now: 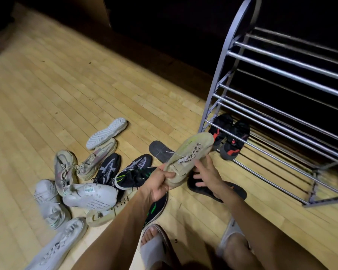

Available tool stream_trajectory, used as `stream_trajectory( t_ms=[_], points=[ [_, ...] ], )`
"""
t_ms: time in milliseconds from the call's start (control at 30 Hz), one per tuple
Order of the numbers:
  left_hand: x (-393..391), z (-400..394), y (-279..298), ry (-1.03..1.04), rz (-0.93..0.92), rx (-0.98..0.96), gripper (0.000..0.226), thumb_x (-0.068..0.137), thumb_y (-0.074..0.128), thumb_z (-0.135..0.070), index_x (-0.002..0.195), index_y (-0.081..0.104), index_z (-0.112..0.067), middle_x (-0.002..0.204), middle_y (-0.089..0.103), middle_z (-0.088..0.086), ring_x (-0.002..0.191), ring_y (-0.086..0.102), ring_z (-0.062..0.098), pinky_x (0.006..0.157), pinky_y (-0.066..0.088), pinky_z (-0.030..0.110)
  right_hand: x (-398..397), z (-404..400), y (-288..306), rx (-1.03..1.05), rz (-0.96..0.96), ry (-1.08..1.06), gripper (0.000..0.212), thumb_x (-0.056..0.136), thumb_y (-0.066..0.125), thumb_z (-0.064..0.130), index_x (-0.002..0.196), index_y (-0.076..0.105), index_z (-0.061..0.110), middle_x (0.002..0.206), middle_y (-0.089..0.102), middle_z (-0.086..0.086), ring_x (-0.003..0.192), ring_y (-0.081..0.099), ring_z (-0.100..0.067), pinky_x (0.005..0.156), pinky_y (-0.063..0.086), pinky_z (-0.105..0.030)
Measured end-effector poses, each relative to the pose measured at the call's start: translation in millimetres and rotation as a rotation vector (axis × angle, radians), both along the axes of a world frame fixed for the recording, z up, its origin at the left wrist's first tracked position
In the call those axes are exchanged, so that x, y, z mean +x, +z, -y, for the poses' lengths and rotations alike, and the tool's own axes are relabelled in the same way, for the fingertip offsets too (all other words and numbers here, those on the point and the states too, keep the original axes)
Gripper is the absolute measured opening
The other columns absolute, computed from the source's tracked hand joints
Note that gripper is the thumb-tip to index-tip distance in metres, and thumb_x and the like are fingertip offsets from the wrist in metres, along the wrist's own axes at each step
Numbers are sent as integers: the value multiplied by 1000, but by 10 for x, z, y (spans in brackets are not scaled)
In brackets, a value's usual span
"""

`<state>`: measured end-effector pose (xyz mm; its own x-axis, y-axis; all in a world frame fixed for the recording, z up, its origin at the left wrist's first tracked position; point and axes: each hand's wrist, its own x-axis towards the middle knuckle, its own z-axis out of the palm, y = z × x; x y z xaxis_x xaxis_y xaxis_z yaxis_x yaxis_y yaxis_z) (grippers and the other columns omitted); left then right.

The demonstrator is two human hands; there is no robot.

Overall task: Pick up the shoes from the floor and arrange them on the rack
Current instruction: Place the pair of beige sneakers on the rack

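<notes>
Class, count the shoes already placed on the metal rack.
2: a pair of black shoes with red accents, side by side at the left end of the grey metal rack's lowest shelf. Its right end is cut off.

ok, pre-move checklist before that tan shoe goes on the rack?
1. Grip: left hand grips the heel of the tan shoe. ok.
2. Right hand: fingers spread at the shoe's side, whether it bears the shoe cannot tell.
3. Loose lace sticks out toward the dark slide; could snag. not ok.
4. Landing spot: lowest tier of the rack holds the black-and-red pair at its left end, bare bars to the right. ok.
5. Mate: similar tan shoe in the floor pile; match cannot tell.
</notes>
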<state>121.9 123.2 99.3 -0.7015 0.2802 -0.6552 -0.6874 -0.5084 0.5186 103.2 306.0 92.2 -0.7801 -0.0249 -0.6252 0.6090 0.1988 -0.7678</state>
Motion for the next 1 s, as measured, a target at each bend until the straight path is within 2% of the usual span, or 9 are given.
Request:
stream_trajectory(
  t_ms=[100,200,267,333,433,567,733,867,1000],
  points=[
    [65,-116,95,-48,-34,2,36,93,49,4,122,59,-14,114,68,14,95,68,29,78,59,42,1,71,161,-148,-8,-97,81,89,66,46,152,17,36,140,55,-2,112,65,-27,75,61,-39],
    [26,-222,201,-214,-92,-220,21,91,62,-9,110,59,-18,99,71,5,89,68,24,76,59,41,-14,25,239,-145,-69,-146,72,87,70,23,145,28,30,127,65,-1,109,67,-21,83,60,-45],
    [-67,-282,289,-390,-193,-509,43,80,75,-28,115,55,-12,100,67,4,85,66,22,78,57,47,-4,-40,293,-96,-84,-154,74,86,66,13,146,28,30,125,66,-1,110,65,-19,93,56,-47],
    [-138,-427,442,-522,-312,-761,69,70,81,-39,122,44,-13,112,61,3,96,64,23,84,53,45,33,-114,363,-16,-126,-180,64,87,58,7,144,35,27,120,66,1,109,64,-19,96,53,-43],
    [-214,-666,603,-596,-417,-1004,75,75,78,-38,128,33,-11,121,56,5,111,57,24,88,49,35,79,-172,429,70,-148,-195,58,89,53,9,144,38,25,118,65,0,109,62,-22,98,51,-41],
    [-296,-841,690,-656,-420,-1204,54,88,61,-31,127,33,-7,126,57,18,112,57,33,85,45,37,49,-272,445,130,-135,-156,67,87,50,24,150,31,30,130,62,-2,114,59,-24,101,49,-47],
    [-348,-930,664,-654,-416,-1248,64,89,60,-44,129,34,-1,130,54,20,116,54,34,85,42,36,25,-346,552,149,-187,-101,62,92,48,25,152,30,28,127,62,-2,110,60,-23,98,50,-44],
    [-479,-958,558,-656,-428,-1227,56,90,61,-38,129,39,-5,127,57,17,115,55,33,87,44,36,-40,-416,494,156,-197,-119,58,92,47,26,149,36,28,128,62,-1,110,60,-22,97,51,-44],
    [-641,-1063,390,-460,-361,-925,34,91,60,-15,124,54,-8,111,66,14,89,62,25,79,53,38,-161,-590,378,124,-217,-165,44,95,44,23,139,50,28,120,67,0,102,64,-19,90,55,-40]
  ],
)
